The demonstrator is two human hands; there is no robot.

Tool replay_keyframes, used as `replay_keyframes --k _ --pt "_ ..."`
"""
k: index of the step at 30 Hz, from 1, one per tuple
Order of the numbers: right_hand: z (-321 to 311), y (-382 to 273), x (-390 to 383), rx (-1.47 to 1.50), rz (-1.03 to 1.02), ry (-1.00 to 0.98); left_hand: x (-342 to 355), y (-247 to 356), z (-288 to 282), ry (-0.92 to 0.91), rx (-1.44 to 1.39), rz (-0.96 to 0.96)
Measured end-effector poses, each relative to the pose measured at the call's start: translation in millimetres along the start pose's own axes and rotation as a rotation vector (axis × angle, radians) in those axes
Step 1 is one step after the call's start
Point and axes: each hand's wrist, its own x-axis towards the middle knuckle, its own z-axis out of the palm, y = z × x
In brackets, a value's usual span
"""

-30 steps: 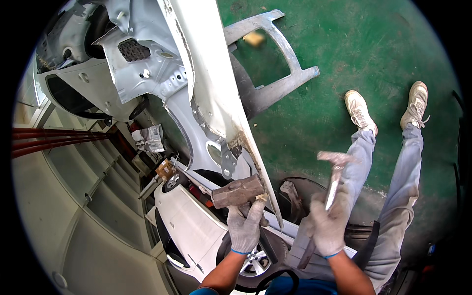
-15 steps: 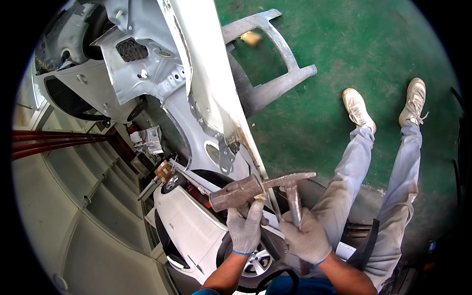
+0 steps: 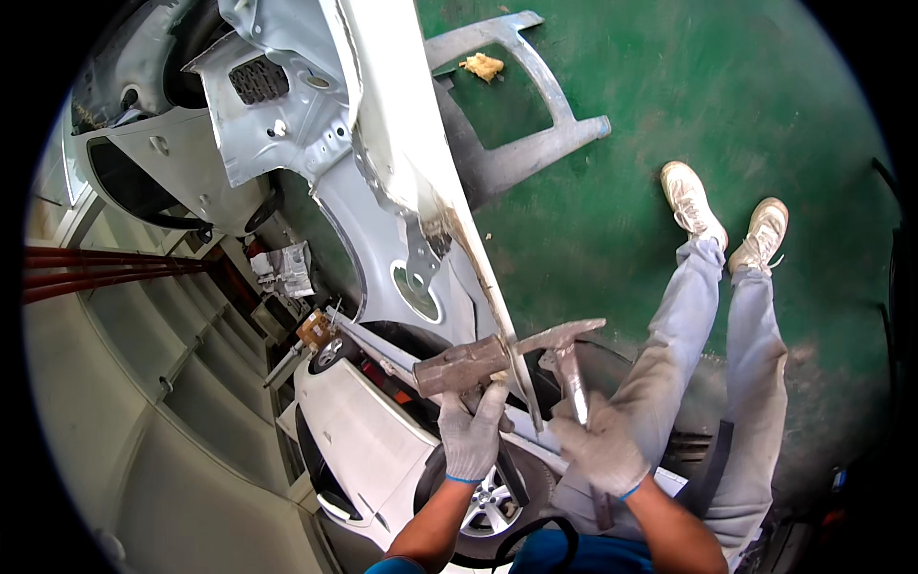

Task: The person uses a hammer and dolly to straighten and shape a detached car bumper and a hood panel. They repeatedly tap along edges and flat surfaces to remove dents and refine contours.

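Note:
My left hand [image 3: 473, 432], in a pale knit glove, is closed round a rusty sledgehammer [image 3: 459, 371]. Its heavy head lies against the left side of a white car body panel's lower edge. My right hand [image 3: 602, 450], gloved as well, grips a smaller panel-beating hammer [image 3: 572, 383] with a long thin head. The tip of that head is at or very near the right side of the same edge, facing the sledgehammer. Rising from there to the top of the picture is the white body panel [image 3: 421, 134], with bare, scuffed metal along its rim.
Behind the panel is a grey inner body shell [image 3: 296, 124]. A cut grey frame piece [image 3: 535, 153] and a yellowish lump [image 3: 483, 67] lie on the green floor [image 3: 708, 77]. A white car [image 3: 368, 421] stands below left, another car [image 3: 158, 177] farther off. My shoes [image 3: 690, 203] are at right.
My right foot has stepped left and closer to the other. Both hammers have shifted slightly against the panel edge, the smaller one a little left and up.

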Motion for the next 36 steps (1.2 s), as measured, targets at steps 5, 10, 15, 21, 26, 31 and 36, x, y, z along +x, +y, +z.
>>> replay_keyframes --k 5,10,15,21,26,31,36 --pt "-18 -16 10 0.222 -0.121 0.269 1 -14 6 0.032 -0.064 0.02" --pt "4 29 17 -0.008 -0.05 -0.1 6 -21 -1 0.02 -0.162 0.049" --pt "-15 -12 13 0.169 -0.074 0.124 8 -12 -2 -0.031 -0.086 0.047" --pt "-2 -1 9 0.038 0.023 0.034 13 -16 3 -0.034 -0.092 0.057" --pt "2 -1 5 0.145 -0.101 0.069 9 -8 -1 -0.049 -0.152 0.034" --pt "17 2 -11 0.054 0.102 0.017 1 -11 5 -0.035 -0.18 0.01" --pt "10 -22 -19 -0.115 0.013 0.085 12 -18 -10 -0.12 -0.221 0.002"
